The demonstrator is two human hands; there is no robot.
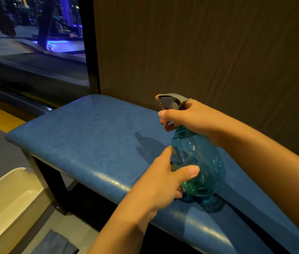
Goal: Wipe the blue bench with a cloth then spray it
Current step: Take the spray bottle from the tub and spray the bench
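Teal spray bottle (pixel 198 162) stands upright over the blue bench (pixel 90 134), right hand (pixel 187 116) gripping its grey trigger head (pixel 172 100), left hand (pixel 163 182) cupping its belly, nozzle aimed leftward along the seat's long axis.

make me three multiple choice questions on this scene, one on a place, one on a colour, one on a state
1. Where is the folded dark grey cloth?
A. on the bench
B. on the floor, bottom left
C. in the bin

2. What colour is the spray head on the translucent teal plastic spray bottle?
A. grey
B. red
C. yellow

3. How is the bottle held?
A. by both hands
B. by one hand
C. by neither

Answers:
1 B: the cloth lies below the padded blue bench, beside the cream plastic bin.
2 A: the spray head is grey.
3 A: the left hand cups the bottle; the right hand grips its neck.
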